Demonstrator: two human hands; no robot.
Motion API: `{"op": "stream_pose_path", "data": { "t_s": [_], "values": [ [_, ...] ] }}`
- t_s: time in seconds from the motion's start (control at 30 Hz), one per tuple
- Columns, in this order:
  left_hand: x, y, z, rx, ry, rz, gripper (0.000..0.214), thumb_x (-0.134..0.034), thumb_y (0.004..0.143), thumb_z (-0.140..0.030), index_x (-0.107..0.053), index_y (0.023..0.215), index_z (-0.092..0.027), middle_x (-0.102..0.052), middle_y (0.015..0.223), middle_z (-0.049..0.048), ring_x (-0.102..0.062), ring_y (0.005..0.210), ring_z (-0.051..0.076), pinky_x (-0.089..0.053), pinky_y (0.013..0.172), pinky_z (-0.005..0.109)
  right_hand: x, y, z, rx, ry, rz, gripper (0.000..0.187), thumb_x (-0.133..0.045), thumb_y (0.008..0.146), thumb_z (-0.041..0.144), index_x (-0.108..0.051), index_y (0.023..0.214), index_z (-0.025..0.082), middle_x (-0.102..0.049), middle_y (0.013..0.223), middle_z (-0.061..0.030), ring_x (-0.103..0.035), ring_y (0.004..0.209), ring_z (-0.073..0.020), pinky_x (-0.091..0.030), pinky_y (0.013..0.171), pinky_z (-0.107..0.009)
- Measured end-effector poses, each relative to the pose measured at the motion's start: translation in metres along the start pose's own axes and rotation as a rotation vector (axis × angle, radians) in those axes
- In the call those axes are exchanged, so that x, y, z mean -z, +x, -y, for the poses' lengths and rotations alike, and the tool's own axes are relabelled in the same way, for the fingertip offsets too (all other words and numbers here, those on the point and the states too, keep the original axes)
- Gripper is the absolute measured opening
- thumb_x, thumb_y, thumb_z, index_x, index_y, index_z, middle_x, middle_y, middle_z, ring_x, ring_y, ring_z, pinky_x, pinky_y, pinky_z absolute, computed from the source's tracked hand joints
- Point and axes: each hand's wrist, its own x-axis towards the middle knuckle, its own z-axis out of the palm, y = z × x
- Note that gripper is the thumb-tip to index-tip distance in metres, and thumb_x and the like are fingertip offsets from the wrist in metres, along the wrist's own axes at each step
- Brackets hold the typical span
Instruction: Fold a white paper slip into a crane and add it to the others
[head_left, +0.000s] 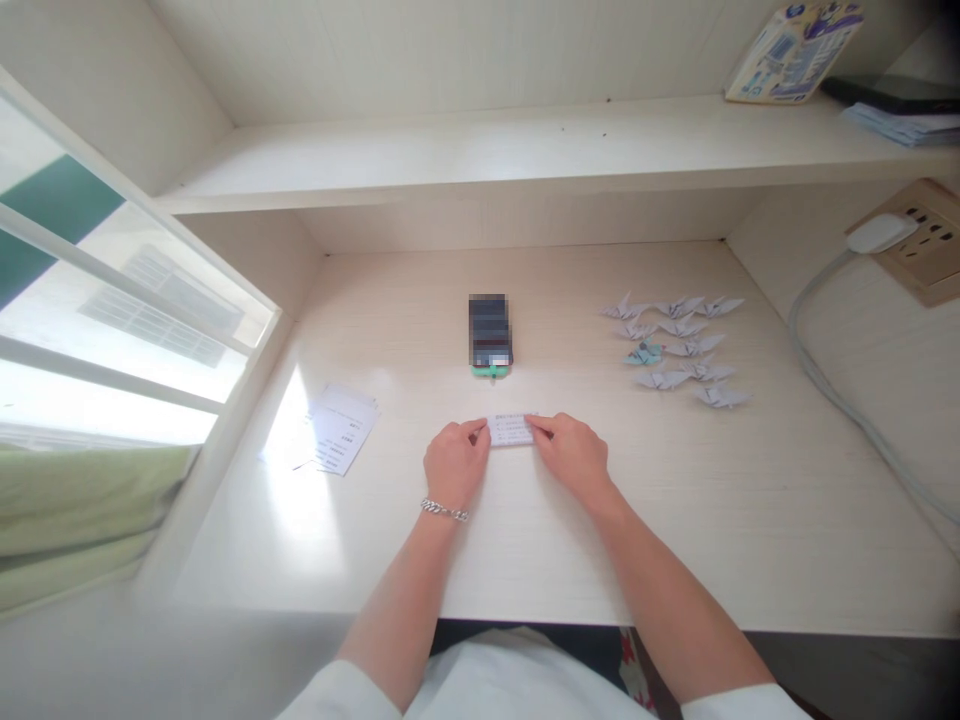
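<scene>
So, my left hand [455, 462] and right hand [574, 456] pinch a folded slip [511, 429]; roughly 10 cranes [679, 345] done, sheets [341, 430] untouched.

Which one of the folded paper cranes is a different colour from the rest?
The teal crane at the group's left edge; the other cranes are pale grey-white.

Ahead of the fingers [474, 428] pinching the paper slip [510, 429], a phone [490, 335] is blocking the straight path, though bare worktop [420, 320] is lying between. Paper cranes [679, 350] are crowding the space farther right of the fingers, loose sheets [341, 428] are lying to their left, and a shelf [525, 150] is overhanging the far end. Just beside the fingers on both sides, the worktop is lying open.
</scene>
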Motion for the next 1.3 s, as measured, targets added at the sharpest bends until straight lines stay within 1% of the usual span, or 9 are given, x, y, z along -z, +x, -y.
{"op": "stream_pose_path", "data": {
  "t_s": [0.1, 0.3, 0.5, 0.93, 1.1, 1.2, 1.3],
  "values": [
    [0.0003, -0.0004, 0.0008, -0.016, 0.021, -0.01, 0.032, -0.043, 0.085, -0.042, -0.068, 0.101, -0.029, -0.066, 0.081, 0.0037, -0.058, 0.073, 0.017, -0.041, 0.068, 0.028, 0.0001, 0.0006, 0.0002, 0.005, -0.007, 0.002, 0.032, -0.038, 0.087, 0.039, -0.062, 0.108, 0.042, -0.064, 0.091, -0.0003, -0.058, 0.081, -0.0188, -0.035, 0.059, -0.027],
    [-0.0021, -0.0003, 0.0034, -0.021, 0.018, -0.009, 0.032, -0.042, 0.085, -0.043, -0.067, 0.101, -0.032, -0.064, 0.08, 0.0026, -0.057, 0.072, 0.016, -0.04, 0.066, 0.027, -0.001, 0.0018, -0.0003, 0.002, -0.01, 0.005, 0.032, -0.038, 0.087, 0.04, -0.062, 0.108, 0.042, -0.064, 0.093, -0.0004, -0.058, 0.082, -0.0191, -0.035, 0.059, -0.027],
    [-0.0042, -0.0004, 0.0044, -0.044, 0.033, -0.034, 0.031, -0.042, 0.085, -0.042, -0.066, 0.101, -0.031, -0.063, 0.079, 0.002, -0.056, 0.071, 0.015, -0.039, 0.066, 0.026, -0.0022, 0.0019, -0.0015, 0.012, -0.006, -0.005, 0.032, -0.038, 0.087, 0.041, -0.062, 0.107, 0.043, -0.065, 0.093, 0.0001, -0.058, 0.082, -0.0195, -0.034, 0.059, -0.028],
    [0.0007, 0.0015, 0.0002, -0.007, 0.028, -0.018, 0.029, -0.041, 0.086, -0.042, -0.064, 0.101, -0.031, -0.065, 0.081, 0.0013, -0.057, 0.073, 0.016, -0.038, 0.064, 0.027, -0.0011, 0.0005, -0.0004, 0.026, -0.007, 0.0, 0.032, -0.038, 0.088, 0.038, -0.062, 0.109, 0.041, -0.064, 0.093, -0.0005, -0.058, 0.081, -0.0186, -0.036, 0.06, -0.027],
    [0.0039, 0.0025, -0.0035, 0.018, 0.041, 0.015, 0.029, -0.042, 0.086, -0.04, -0.063, 0.104, -0.03, -0.066, 0.084, 0.002, -0.057, 0.076, 0.017, -0.039, 0.065, 0.026, -0.0009, 0.0, 0.0011, 0.02, -0.011, -0.007, 0.032, -0.038, 0.088, 0.037, -0.062, 0.109, 0.039, -0.064, 0.092, -0.001, -0.058, 0.08, -0.0182, -0.037, 0.06, -0.027],
    [0.0037, 0.0025, -0.0046, 0.024, 0.062, 0.02, 0.03, -0.041, 0.086, -0.041, -0.062, 0.105, -0.031, -0.066, 0.088, 0.0025, -0.057, 0.076, 0.017, -0.038, 0.065, 0.027, -0.0016, -0.0014, 0.0016, 0.028, -0.016, -0.028, 0.031, -0.039, 0.088, 0.036, -0.062, 0.108, 0.039, -0.063, 0.09, -0.0008, -0.057, 0.079, -0.0181, -0.037, 0.06, -0.028],
    [0.0022, 0.0022, -0.0041, 0.018, 0.083, 0.024, 0.031, -0.039, 0.087, -0.042, -0.06, 0.107, -0.032, -0.065, 0.092, 0.0027, -0.057, 0.075, 0.017, -0.038, 0.062, 0.027, -0.0037, -0.0038, 0.0032, 0.047, -0.051, -0.09, 0.03, -0.04, 0.088, 0.032, -0.063, 0.107, 0.037, -0.062, 0.088, -0.0027, -0.055, 0.08, -0.0197, -0.036, 0.057, -0.028]
  ]
}}
